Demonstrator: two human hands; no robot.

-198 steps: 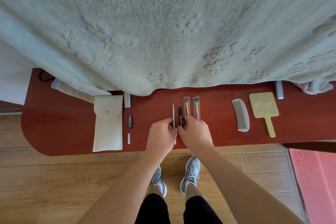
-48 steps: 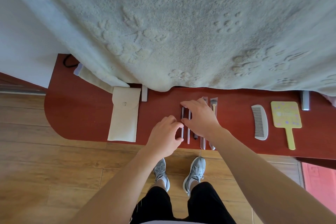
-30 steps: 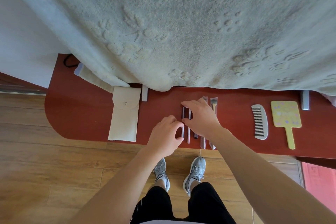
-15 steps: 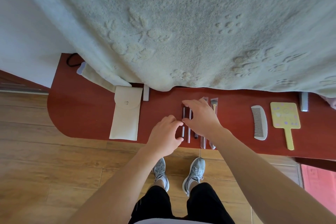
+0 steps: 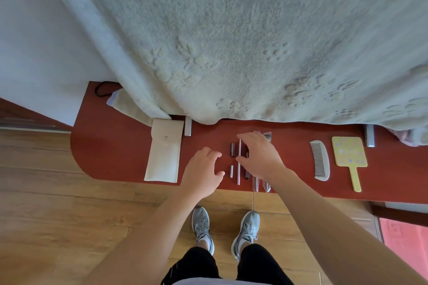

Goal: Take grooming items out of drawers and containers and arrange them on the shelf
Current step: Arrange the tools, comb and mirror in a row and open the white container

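Withdrawal from the row of slim metal and dark plastic grooming tools (image 5: 238, 170) on the red-brown wooden shelf (image 5: 111, 152): the left hand (image 5: 203, 169), touching it a moment earlier, now rests slack-fingered and apart at its 9 o'clock, while the right hand (image 5: 260, 157) arches over it gripping nothing, so alignment looks finished.

On the shelf (image 5: 115, 157) the pouch (image 5: 164, 155) lay left; the slim tools (image 5: 238, 169) lay side by side mid-shelf; the comb (image 5: 320, 164), then the hand mirror (image 5: 348, 155), lay right.
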